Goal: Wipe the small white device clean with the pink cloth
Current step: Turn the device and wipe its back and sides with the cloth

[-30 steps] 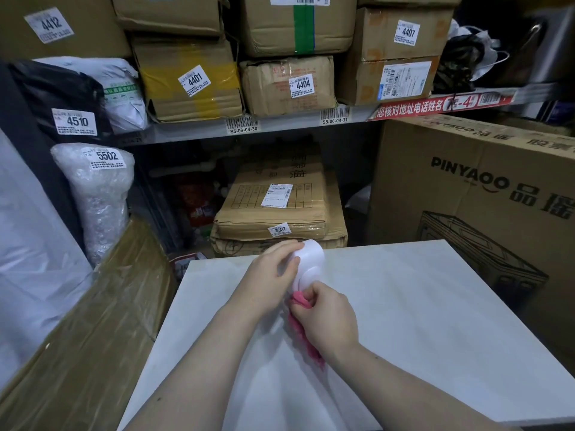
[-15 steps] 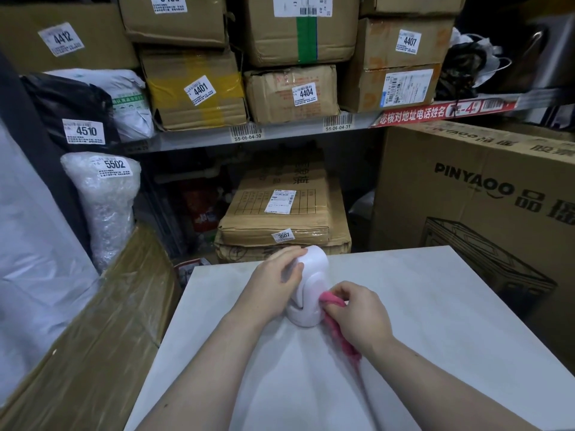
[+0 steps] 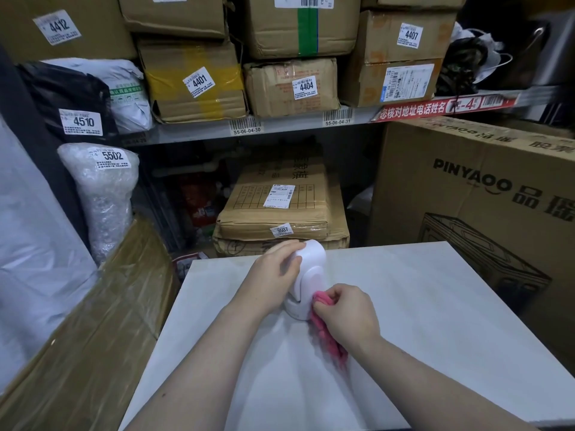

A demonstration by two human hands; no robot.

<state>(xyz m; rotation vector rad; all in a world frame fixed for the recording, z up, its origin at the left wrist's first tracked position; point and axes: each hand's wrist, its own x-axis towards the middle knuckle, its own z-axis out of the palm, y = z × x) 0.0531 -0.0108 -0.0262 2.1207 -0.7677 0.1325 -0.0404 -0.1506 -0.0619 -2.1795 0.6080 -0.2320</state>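
The small white device, rounded with a domed top, stands upright on the white tabletop near its far edge. My left hand grips its left side and top, steadying it. My right hand is closed on the pink cloth, pressing a bunched corner against the device's lower right side near its base. The rest of the cloth trails down under my wrist onto the table.
A big PINYAOO carton stands at the right of the table. A taped brown package leans at the left. Behind are stacked flat parcels and a shelf of numbered boxes.
My right hand has carried the cloth from the device's near side around to its right side and then down towards the base. The left hand has kept its hold.
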